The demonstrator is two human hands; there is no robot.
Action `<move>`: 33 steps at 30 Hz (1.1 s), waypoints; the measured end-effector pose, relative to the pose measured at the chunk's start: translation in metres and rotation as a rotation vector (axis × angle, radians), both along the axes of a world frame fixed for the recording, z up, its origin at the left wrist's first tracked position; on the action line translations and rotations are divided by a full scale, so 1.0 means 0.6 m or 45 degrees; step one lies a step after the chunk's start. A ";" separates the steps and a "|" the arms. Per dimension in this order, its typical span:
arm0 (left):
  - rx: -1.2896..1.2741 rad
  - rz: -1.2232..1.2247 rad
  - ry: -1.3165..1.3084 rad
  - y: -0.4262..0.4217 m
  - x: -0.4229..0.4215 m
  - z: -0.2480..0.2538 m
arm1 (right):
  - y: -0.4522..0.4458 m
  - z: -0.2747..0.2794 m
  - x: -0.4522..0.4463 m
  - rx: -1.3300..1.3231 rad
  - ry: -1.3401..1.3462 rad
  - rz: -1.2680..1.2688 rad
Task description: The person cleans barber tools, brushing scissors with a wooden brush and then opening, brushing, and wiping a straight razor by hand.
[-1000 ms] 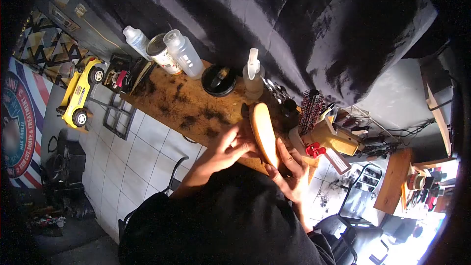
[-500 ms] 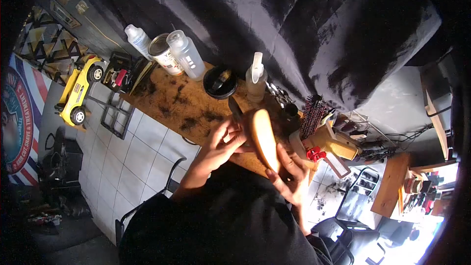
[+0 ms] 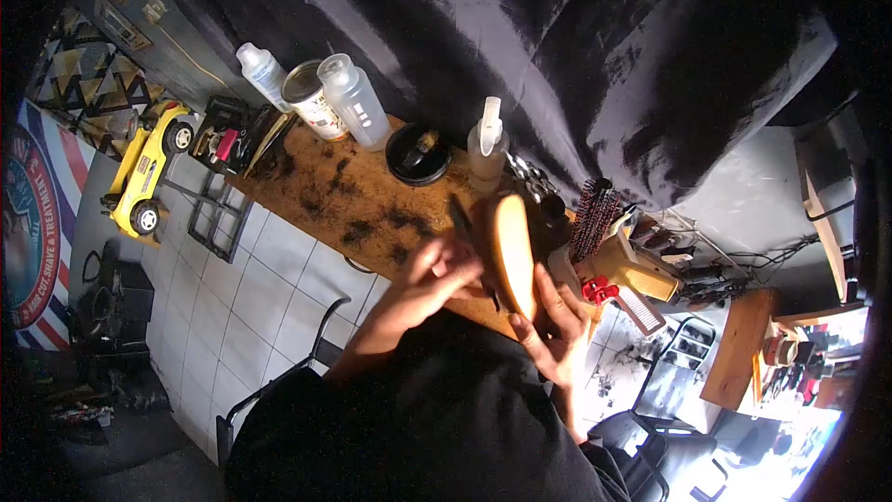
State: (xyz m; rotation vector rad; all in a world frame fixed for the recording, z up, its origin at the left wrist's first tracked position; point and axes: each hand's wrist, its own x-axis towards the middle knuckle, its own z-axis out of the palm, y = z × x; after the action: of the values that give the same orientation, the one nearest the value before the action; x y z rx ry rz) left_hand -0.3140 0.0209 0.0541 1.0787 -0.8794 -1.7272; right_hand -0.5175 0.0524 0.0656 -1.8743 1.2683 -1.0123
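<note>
My right hand grips the lower end of a curved, wooden-backed brush, held tilted above the table. Its pale wooden back catches the light, and its left side is dark. My left hand, blurred, is closed with curled fingers close against that dark side. A thin dark strip runs beside the brush above my left fingers; I cannot make out whether it belongs to the brush or is held separately. Behind the hands, a black bowl with a small brush inside stands on the wooden table.
Dark hair clippings lie on the table. A clear bottle, a can and a spray bottle stand toward the back. On the right are a round hairbrush and a red clip. A yellow toy car sits left.
My left hand has shifted right and slightly down along the dark side of the brush. The brush has turned a little more upright, with my right hand still on its lower end.
</note>
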 end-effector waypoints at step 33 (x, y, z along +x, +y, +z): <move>-0.137 -0.404 -0.207 0.019 -0.028 -0.023 | -0.013 0.000 -0.005 0.028 -0.135 -0.345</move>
State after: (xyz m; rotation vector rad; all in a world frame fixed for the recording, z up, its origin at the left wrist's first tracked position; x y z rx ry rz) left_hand -0.3310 0.0321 0.0406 1.0615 -1.2890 -1.8406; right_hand -0.5203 0.0447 0.0655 -1.6382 1.4898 -1.2147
